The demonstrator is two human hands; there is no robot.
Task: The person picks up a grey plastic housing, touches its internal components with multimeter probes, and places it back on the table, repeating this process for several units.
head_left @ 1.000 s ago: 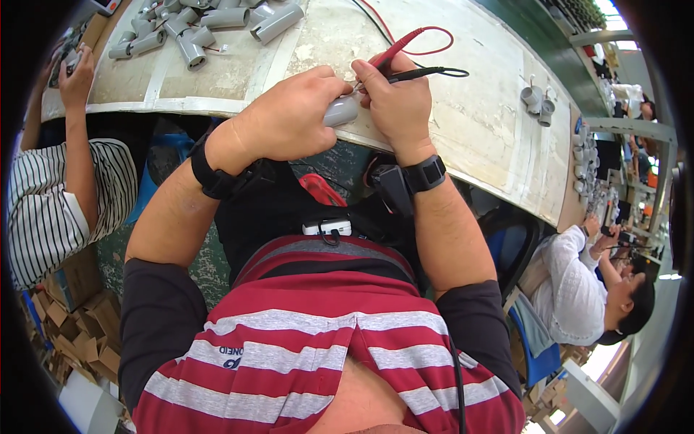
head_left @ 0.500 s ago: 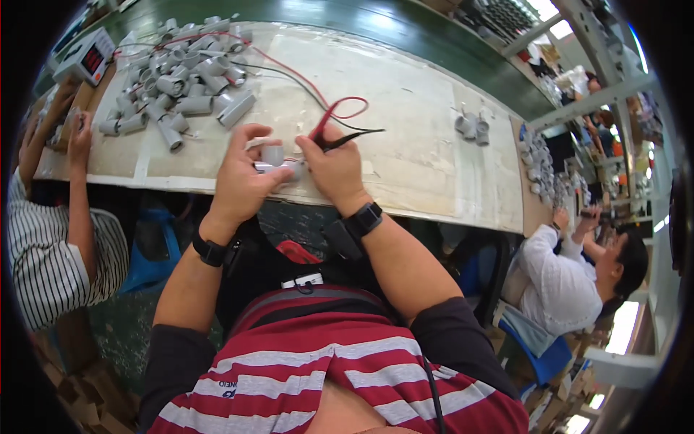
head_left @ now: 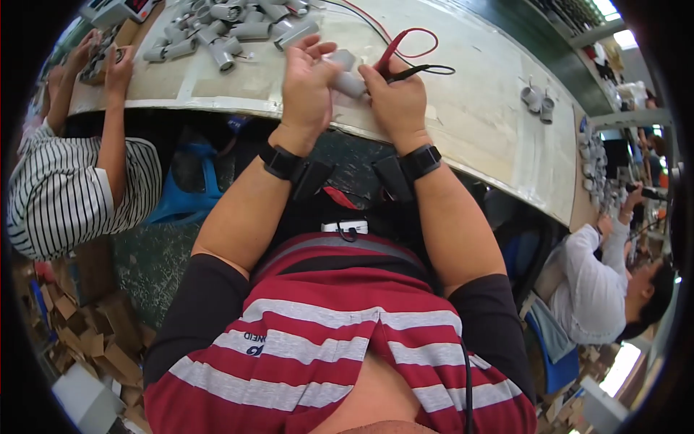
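My left hand (head_left: 306, 94) is closed on a grey cylindrical plastic fitting (head_left: 349, 83), pinched at its thumb side; the fitting is blurred and its end lies against my right fingertips. My right hand (head_left: 399, 100) is closed around two test leads, one with a red sleeve (head_left: 389, 56) and one with a black sleeve (head_left: 413, 71). Their tips near the fitting are hidden by my fingers. Both hands are just above the table's near edge. A heap of similar grey fittings (head_left: 253, 30) lies beyond my left hand.
Several grey fittings (head_left: 538, 101) stand on the table (head_left: 477, 108) to the right. A meter box (head_left: 134, 7) sits at the far left. One person in stripes (head_left: 79, 188) works at left, another in white (head_left: 589, 282) at right. Cardboard boxes (head_left: 108, 340) lie on the floor.
The whole view has shifted, so the table now sits higher and further right. The fitting is turned differently in my left hand. My right hand still holds the leads.
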